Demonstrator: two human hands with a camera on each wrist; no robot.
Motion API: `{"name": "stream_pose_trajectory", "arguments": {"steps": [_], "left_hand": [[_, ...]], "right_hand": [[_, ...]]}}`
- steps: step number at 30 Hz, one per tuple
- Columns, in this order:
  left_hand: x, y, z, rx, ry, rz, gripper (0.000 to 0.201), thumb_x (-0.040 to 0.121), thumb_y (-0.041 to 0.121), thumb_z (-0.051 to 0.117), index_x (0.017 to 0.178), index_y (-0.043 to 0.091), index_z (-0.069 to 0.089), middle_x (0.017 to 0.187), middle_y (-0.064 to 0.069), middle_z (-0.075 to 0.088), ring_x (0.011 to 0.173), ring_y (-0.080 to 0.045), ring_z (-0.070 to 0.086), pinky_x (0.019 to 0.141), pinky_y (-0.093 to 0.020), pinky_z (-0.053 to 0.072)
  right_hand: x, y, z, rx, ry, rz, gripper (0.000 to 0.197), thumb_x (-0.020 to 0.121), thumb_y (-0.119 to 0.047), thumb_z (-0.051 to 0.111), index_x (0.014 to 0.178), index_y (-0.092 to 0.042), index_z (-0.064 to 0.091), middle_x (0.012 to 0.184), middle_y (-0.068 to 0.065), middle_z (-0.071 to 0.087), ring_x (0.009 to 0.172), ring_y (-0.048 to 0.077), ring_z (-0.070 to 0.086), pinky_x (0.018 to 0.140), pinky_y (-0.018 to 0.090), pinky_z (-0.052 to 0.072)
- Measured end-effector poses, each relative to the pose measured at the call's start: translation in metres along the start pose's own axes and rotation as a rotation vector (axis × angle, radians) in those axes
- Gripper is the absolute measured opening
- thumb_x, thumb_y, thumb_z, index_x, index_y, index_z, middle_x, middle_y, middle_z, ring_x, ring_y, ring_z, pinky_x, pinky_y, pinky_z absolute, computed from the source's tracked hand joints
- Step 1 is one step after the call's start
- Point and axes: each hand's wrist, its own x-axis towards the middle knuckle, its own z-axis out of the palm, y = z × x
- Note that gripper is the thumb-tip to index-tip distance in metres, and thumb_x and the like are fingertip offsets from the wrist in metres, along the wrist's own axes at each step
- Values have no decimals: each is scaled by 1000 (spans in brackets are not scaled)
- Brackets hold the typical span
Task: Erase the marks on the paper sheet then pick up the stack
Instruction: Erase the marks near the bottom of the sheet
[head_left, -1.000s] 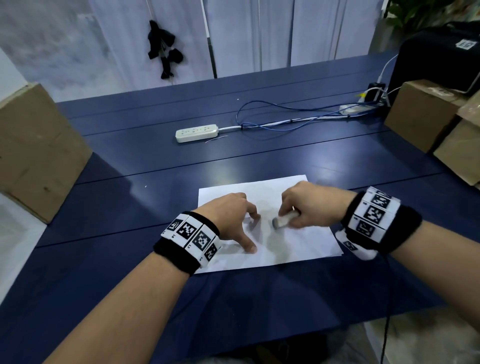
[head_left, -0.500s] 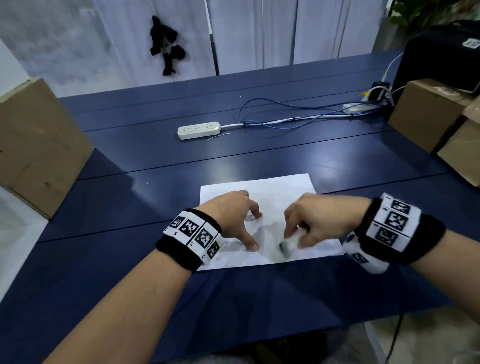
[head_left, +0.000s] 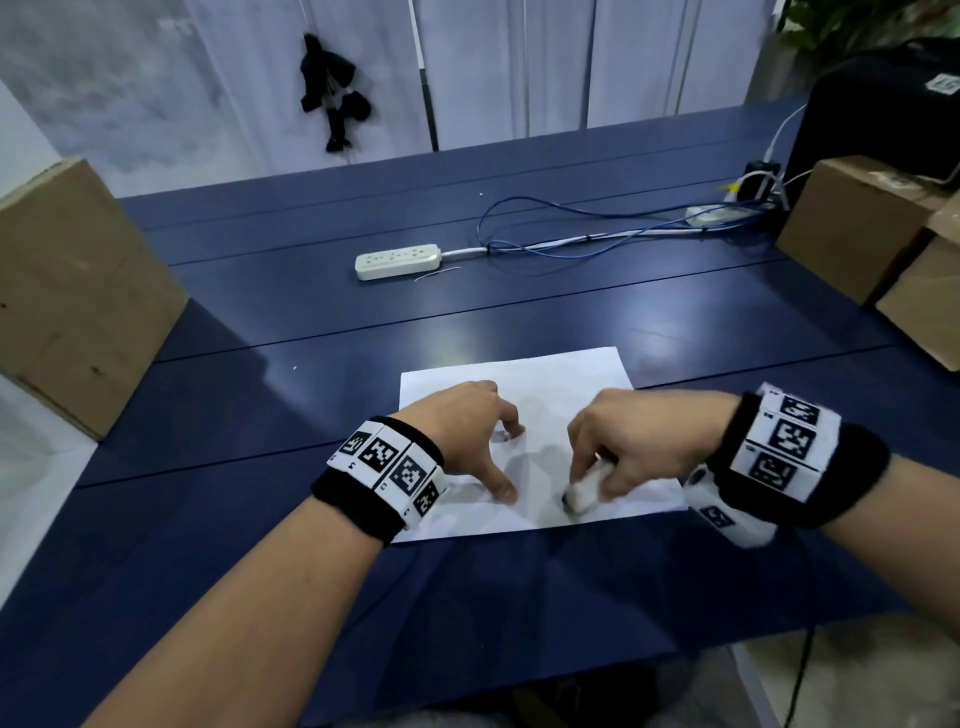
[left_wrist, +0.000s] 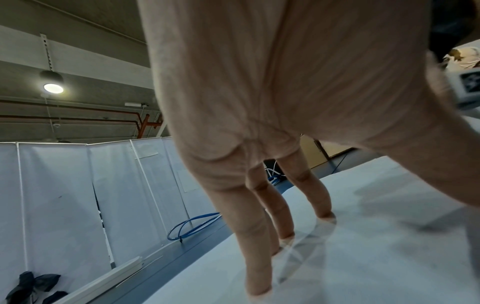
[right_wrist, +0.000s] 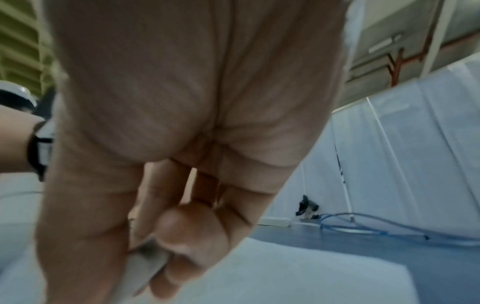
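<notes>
A white paper sheet (head_left: 545, 382) lies on the dark blue table (head_left: 260, 545), near its front edge. My left hand (head_left: 508, 461) presses down on the sheet's left part with spread, straight fingers; in the left wrist view the fingertips (left_wrist: 259, 288) stand on the paper (left_wrist: 376, 257). My right hand (head_left: 589, 480) grips a small white eraser (head_left: 583, 493) with a dirty tip, which touches the sheet close to its near edge. The right wrist view shows the eraser (right_wrist: 145, 265) pinched between thumb and fingers. I can make out no marks on the paper.
A white power strip (head_left: 397, 261) and a blue cable (head_left: 571, 228) lie at the back of the table. Cardboard boxes stand at the left (head_left: 78, 291) and right (head_left: 852, 223). White screens (head_left: 519, 67) close off the far side.
My right hand has drawn the eraser from the middle of the sheet toward its near edge. The left hand stays pressed in the same spot.
</notes>
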Motion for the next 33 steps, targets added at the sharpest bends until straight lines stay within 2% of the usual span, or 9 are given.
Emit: {"name": "stream_pose_trajectory", "arguments": {"steps": [4,6,10,12,18,23,27,29,33], "left_hand": [[-1,0,0,2,2,8,79,59,60,88,128,33,61,109,9,45,97,-13,45,79,-30,41],[-1,-1,0,2,4,6,79,59,61,88,128,34,60,109,8,45,97,-13,45,78,-30,40],[0,-1,0,4,4,9,79,58,62,88,127,34,62,110,8,47,102,-14,49,80,-31,43],[0,0,1,7,3,8,78,58,62,87,126,34,62,110,8,47,102,-14,49,79,-31,42],[-1,0,0,0,4,5,78,60,60,88,128,33,61,109,9,45,100,-13,47,78,-30,39],[1,1,0,8,7,12,78,59,60,88,127,33,62,111,8,46,104,-15,50,79,-30,41],[0,1,-1,14,9,8,78,58,61,88,127,33,62,111,8,47,107,-16,51,79,-30,42],[-1,1,-1,11,8,5,78,59,61,88,127,33,61,111,8,46,104,-15,49,78,-30,41],[0,0,-1,-5,5,3,78,59,60,88,127,33,61,112,8,46,99,-12,45,79,-30,40]], "right_hand": [[12,26,-17,-2,214,229,40,70,-50,60,94,-22,78,87,-2,72,80,18,64,78,38,57],[12,31,-17,-10,240,249,45,69,-53,56,93,-21,78,87,0,72,84,21,66,76,35,56],[-5,0,-5,42,38,62,31,76,-26,75,106,-24,77,99,-8,69,72,-1,52,74,19,45],[-5,-4,0,49,-12,28,31,75,-28,76,106,-26,77,97,-9,68,71,-1,50,75,22,48],[9,30,-13,17,295,257,23,79,-36,66,91,-19,77,87,0,72,86,21,65,76,37,56],[-10,-6,2,66,-9,49,32,76,-28,75,108,-25,76,99,-7,71,74,2,51,75,21,48],[2,11,-8,12,188,176,27,80,-28,71,105,-21,75,100,-3,72,89,14,62,81,30,53],[7,23,-15,-4,281,275,24,82,-38,68,95,-20,75,93,0,72,89,22,65,74,34,56],[-3,8,-7,37,159,159,27,75,-33,70,99,-22,74,95,-4,72,85,13,62,79,30,54]]}}
